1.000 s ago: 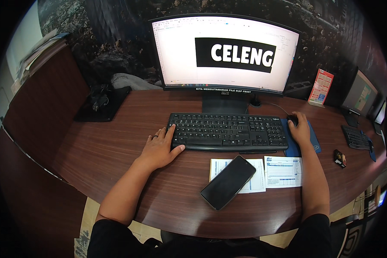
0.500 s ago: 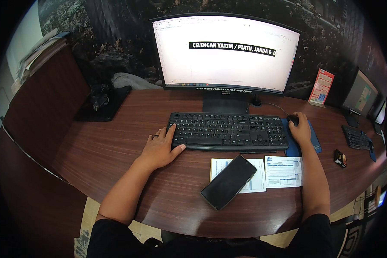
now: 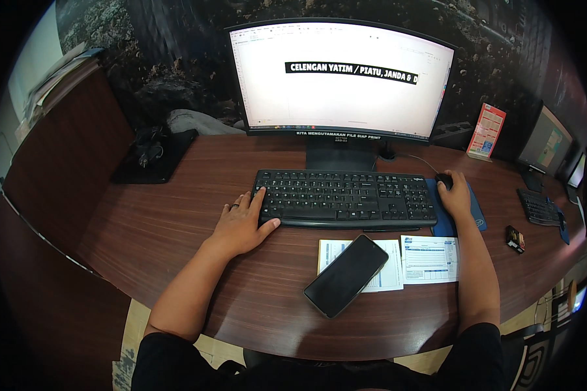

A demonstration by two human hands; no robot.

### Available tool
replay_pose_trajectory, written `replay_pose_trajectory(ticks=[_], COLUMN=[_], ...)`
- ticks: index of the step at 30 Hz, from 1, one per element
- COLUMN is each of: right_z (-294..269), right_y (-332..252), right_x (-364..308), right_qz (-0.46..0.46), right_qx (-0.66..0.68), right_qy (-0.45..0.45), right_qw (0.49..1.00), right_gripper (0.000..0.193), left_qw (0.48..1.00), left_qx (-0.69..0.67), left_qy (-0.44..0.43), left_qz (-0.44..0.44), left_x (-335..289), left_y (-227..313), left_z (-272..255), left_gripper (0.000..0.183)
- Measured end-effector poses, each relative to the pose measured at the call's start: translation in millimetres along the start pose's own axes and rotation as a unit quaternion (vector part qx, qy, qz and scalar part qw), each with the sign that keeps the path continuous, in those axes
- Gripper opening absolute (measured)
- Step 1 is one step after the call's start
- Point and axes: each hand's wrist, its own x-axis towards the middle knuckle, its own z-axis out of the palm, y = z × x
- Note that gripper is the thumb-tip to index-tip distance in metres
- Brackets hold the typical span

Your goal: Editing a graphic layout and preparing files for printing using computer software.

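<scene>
A black keyboard [image 3: 346, 199] lies across the desk below a wide curved monitor [image 3: 342, 104], whose lit white page bears a black band of lettering. My left hand [image 3: 243, 225] rests at the keyboard's left end, fingers spread, with a dark ring on one finger. On the right, my right hand [image 3: 456, 193] curls over a dark computer mouse [image 3: 444, 180], which its fingers partly cover. Under that hand is a blue mouse pad [image 3: 445, 221]. A dark-screened phone [image 3: 347, 277] lies slantwise on top of a printed paper [image 3: 388, 280], beside a second printed form [image 3: 429, 260].
At the back left, coiled black cables [image 3: 151, 150] sit on a flat black device [image 3: 166, 173], near a brown partition [image 3: 65, 156] topped with stacked papers. To the right stand a red desk calendar [image 3: 486, 132], a small dark box [image 3: 515, 239], another keyboard [image 3: 538, 207] and another monitor [image 3: 546, 146].
The whole view has shifted very slightly. Both hands keep their places at the keyboard and the mouse.
</scene>
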Motion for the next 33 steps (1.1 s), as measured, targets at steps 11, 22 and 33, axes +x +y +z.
replay_pose_trajectory(ticks=[11, 22, 33], right_z=[0, -3, -4], right_y=[-1, -5, -6], right_x=[0, -2, -1], right_qz=[-0.011, 0.021, -0.016], right_qx=[0.014, -0.012, 0.009], right_qy=[0.006, 0.017, -0.010], right_qw=[1.000, 1.000, 1.000], right_gripper=[0.040, 0.032, 0.027], left_qw=[1.000, 1.000, 1.000], left_qx=[-0.001, 0.004, -0.004], left_qy=[0.005, -0.024, 0.002], left_qz=[0.006, -0.014, 0.003], left_x=[0, -3, -1], left_y=[-1, 9, 1], left_z=[1, -10, -2], left_gripper=[0.089, 0.087, 0.090])
